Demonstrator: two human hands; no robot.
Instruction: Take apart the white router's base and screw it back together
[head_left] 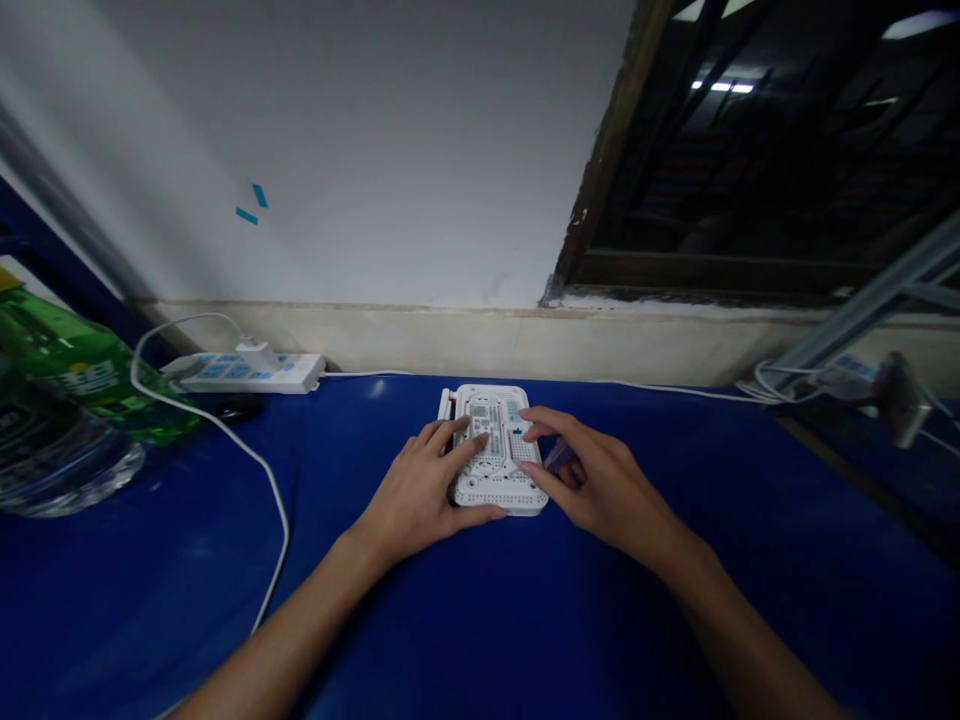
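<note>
A white router [491, 480] lies on the blue table with its vented, labelled underside up. A white antenna [445, 403] runs along its left edge. My left hand [424, 480] holds the router at its left side, fingers over the label and thumb along the near edge. My right hand [607, 480] is over the right side, with thumb and index finger apart by the vents. Its other fingers curl around a translucent purplish thing [556, 455], mostly hidden, whose kind I cannot make out. Between the fingertips a small dark blue mark [517, 432] shows on the router.
At the back left a white power strip [247, 372] holds a plug, whose white cable [274, 480] loops across the table. Large bottles [82, 380] stand at far left, near a black object [238, 407]. A metal bar [862, 300] and coiled cables are at right, below a window.
</note>
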